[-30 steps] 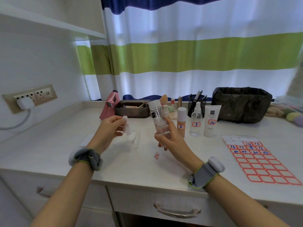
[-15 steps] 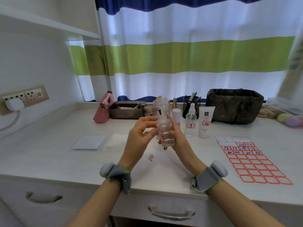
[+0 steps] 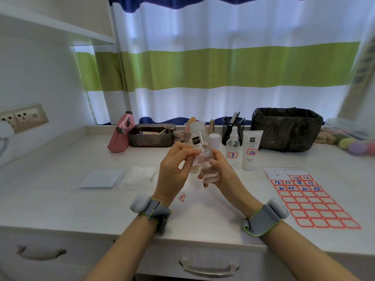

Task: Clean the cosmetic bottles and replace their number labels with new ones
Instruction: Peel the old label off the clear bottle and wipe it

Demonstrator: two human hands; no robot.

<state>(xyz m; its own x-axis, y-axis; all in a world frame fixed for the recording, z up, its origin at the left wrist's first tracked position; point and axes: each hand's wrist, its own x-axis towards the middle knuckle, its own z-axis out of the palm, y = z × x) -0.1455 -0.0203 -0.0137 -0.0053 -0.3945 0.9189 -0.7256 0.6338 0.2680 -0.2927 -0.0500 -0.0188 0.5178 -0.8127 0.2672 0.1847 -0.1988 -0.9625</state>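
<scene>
My right hand point(image 3: 225, 173) holds a clear bottle point(image 3: 206, 159) with a white cap and black brand tag upright over the desk. My left hand point(image 3: 174, 171) presses pinched fingertips against the bottle's left side; whether a pad sits between them is hidden. A peeled red-edged label point(image 3: 182, 197) lies on the desk below my hands. A label sheet point(image 3: 308, 197) with blue handwritten numbers lies at the right. Behind stand a spray bottle point(image 3: 232, 145) and a white tube point(image 3: 251, 151), both with number labels, and a white-capped bottle point(image 3: 214, 138).
A white square point(image 3: 100, 178) and a cotton pad pack point(image 3: 140, 177) lie at the left. Along the back stand a pink pouch point(image 3: 120, 134), a dark tray point(image 3: 151, 135), a mesh pen holder point(image 3: 233, 126) and a black-lined bin point(image 3: 286, 128). Wall sockets point(image 3: 24, 116) sit at the far left.
My left hand came in from the left, where it held a small white pad, to the side of the bottle. The bottle shifted slightly toward me and stayed upright.
</scene>
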